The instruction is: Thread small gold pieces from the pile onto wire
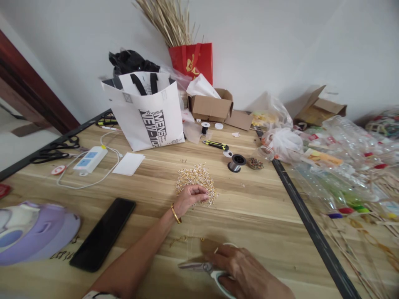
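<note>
Gold and clear beads (195,175) lie in a loose pile in the middle of the wooden table. My left hand (188,197), with a gold bangle (176,213) on the wrist, is over the near side of this pile. Its thumb and fingertips are pinched together, and what is between them is too small to make out. At the near edge my right hand (246,268) grips the pale handles of a pair of scissors (196,267), whose blades point left. A thin gold chain or strand (182,239) lies on the table just beyond the blades.
Left are a black phone (104,232), a purple-and-white object (40,232), a power strip (91,160) and a white paper bag (149,112). Beyond the beads are a wire spool (237,162) and a box cutter (215,144). Plastic bottles (324,182) crowd the right side.
</note>
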Demonstrator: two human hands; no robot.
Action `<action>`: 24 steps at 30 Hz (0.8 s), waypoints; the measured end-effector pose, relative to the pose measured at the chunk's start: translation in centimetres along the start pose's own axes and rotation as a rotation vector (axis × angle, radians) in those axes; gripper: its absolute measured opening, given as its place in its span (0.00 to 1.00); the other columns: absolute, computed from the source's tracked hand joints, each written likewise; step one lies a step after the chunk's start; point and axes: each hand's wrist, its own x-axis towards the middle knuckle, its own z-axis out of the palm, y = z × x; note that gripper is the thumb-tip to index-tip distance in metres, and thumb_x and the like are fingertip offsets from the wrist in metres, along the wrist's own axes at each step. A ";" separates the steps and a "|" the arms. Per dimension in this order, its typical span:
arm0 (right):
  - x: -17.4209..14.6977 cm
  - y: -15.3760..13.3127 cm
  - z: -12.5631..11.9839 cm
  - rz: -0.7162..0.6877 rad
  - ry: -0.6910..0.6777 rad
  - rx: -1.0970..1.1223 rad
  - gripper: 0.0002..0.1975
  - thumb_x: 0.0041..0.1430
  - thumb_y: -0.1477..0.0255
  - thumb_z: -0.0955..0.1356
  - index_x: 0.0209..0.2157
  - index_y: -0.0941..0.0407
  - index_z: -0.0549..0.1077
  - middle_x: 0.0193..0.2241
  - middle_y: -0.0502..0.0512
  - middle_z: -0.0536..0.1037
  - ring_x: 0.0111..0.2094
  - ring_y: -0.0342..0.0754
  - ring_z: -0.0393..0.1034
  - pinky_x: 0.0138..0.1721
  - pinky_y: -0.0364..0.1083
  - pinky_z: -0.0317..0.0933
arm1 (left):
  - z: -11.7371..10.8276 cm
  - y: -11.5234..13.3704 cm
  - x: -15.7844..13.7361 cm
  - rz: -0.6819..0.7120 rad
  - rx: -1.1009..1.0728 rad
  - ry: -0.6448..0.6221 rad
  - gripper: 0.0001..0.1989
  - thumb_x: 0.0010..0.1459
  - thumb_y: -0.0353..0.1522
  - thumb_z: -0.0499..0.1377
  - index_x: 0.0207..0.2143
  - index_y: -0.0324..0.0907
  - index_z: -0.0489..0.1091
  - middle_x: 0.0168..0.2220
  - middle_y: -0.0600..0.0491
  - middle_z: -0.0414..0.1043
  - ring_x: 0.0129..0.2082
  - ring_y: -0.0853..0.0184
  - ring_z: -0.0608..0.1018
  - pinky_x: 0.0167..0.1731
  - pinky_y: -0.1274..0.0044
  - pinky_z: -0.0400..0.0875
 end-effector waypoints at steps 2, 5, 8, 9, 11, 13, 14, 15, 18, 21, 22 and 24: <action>0.6 -0.4 0.5 -0.052 -0.031 -0.082 0.15 0.49 0.82 0.66 0.40 0.55 0.71 0.35 0.52 0.75 0.32 0.47 0.71 0.32 0.41 0.60 | 0.1 0.1 0.0 0.000 -0.004 -0.002 0.13 0.40 0.35 0.68 0.26 0.35 0.72 0.23 0.53 0.74 0.24 0.72 0.74 0.29 0.79 0.69; 1.4 -0.8 1.6 -0.165 0.045 -0.181 0.14 0.50 0.80 0.67 0.40 0.56 0.69 0.32 0.52 0.75 0.29 0.46 0.69 0.29 0.42 0.58 | 0.1 0.2 0.0 -0.005 -0.015 -0.007 0.13 0.40 0.34 0.68 0.26 0.35 0.72 0.23 0.53 0.74 0.24 0.72 0.74 0.29 0.79 0.69; 2.0 -0.9 3.1 -0.256 0.134 -0.278 0.13 0.49 0.78 0.69 0.38 0.56 0.68 0.28 0.50 0.74 0.27 0.46 0.68 0.25 0.42 0.56 | 0.1 0.2 0.0 -0.011 -0.017 -0.018 0.13 0.40 0.34 0.67 0.27 0.35 0.72 0.23 0.53 0.75 0.24 0.71 0.75 0.29 0.79 0.69; 2.2 -0.8 3.7 -0.253 0.162 -0.308 0.11 0.49 0.78 0.70 0.36 0.56 0.67 0.28 0.49 0.74 0.27 0.46 0.68 0.25 0.43 0.56 | 0.0 0.1 0.0 -0.009 -0.016 -0.022 0.13 0.41 0.34 0.67 0.27 0.35 0.72 0.23 0.53 0.75 0.24 0.71 0.75 0.29 0.79 0.69; 2.4 -0.6 4.7 -0.254 0.189 -0.348 0.10 0.49 0.77 0.70 0.33 0.56 0.66 0.26 0.49 0.74 0.25 0.46 0.67 0.24 0.43 0.55 | -0.1 0.0 0.0 0.000 -0.013 -0.029 0.12 0.42 0.34 0.67 0.27 0.35 0.71 0.23 0.53 0.75 0.25 0.71 0.75 0.29 0.79 0.69; 2.4 -0.4 5.3 -0.285 0.212 -0.382 0.09 0.50 0.76 0.70 0.31 0.56 0.65 0.25 0.49 0.73 0.23 0.46 0.66 0.23 0.44 0.54 | -0.1 -0.1 0.0 0.011 -0.004 -0.040 0.11 0.43 0.34 0.66 0.27 0.35 0.71 0.23 0.53 0.75 0.25 0.72 0.75 0.30 0.79 0.69; 2.4 -0.4 5.4 -0.293 0.222 -0.399 0.09 0.51 0.75 0.70 0.30 0.56 0.64 0.24 0.49 0.73 0.23 0.46 0.66 0.22 0.44 0.53 | -0.2 -0.1 0.0 0.017 0.003 -0.045 0.11 0.43 0.34 0.66 0.26 0.35 0.71 0.23 0.53 0.74 0.25 0.72 0.75 0.30 0.80 0.69; 2.4 -0.5 5.3 -0.302 0.228 -0.416 0.08 0.52 0.75 0.69 0.30 0.56 0.64 0.23 0.49 0.72 0.23 0.46 0.66 0.22 0.44 0.53 | -0.2 -0.1 0.0 0.023 0.011 -0.048 0.11 0.44 0.34 0.66 0.26 0.35 0.71 0.23 0.53 0.74 0.25 0.72 0.74 0.29 0.80 0.69; 2.3 -1.1 4.5 -0.310 0.193 -0.454 0.06 0.53 0.76 0.68 0.29 0.57 0.65 0.22 0.51 0.72 0.23 0.47 0.66 0.20 0.45 0.50 | -0.1 0.0 -0.1 0.032 0.030 -0.043 0.11 0.43 0.34 0.66 0.25 0.35 0.71 0.22 0.54 0.74 0.24 0.73 0.74 0.29 0.80 0.68; 2.5 -1.5 3.0 -0.333 0.161 -0.403 0.05 0.53 0.76 0.67 0.28 0.57 0.65 0.21 0.50 0.72 0.21 0.45 0.65 0.18 0.45 0.48 | -0.1 0.1 -0.1 0.022 0.028 -0.034 0.12 0.42 0.35 0.67 0.24 0.35 0.70 0.22 0.54 0.73 0.24 0.72 0.74 0.29 0.80 0.68; 2.6 -1.4 2.3 -0.319 0.179 -0.362 0.04 0.53 0.75 0.67 0.29 0.57 0.65 0.22 0.50 0.72 0.21 0.44 0.65 0.19 0.44 0.49 | 0.0 0.1 -0.1 0.017 0.024 -0.033 0.12 0.41 0.35 0.67 0.24 0.35 0.70 0.22 0.54 0.73 0.24 0.72 0.74 0.29 0.80 0.68; 3.1 -0.4 1.1 -0.229 0.264 -0.247 0.03 0.55 0.76 0.66 0.29 0.56 0.65 0.24 0.50 0.72 0.24 0.44 0.67 0.21 0.42 0.52 | 0.0 0.1 -0.1 0.011 0.020 -0.032 0.13 0.39 0.36 0.68 0.24 0.35 0.70 0.22 0.54 0.73 0.23 0.72 0.74 0.28 0.80 0.68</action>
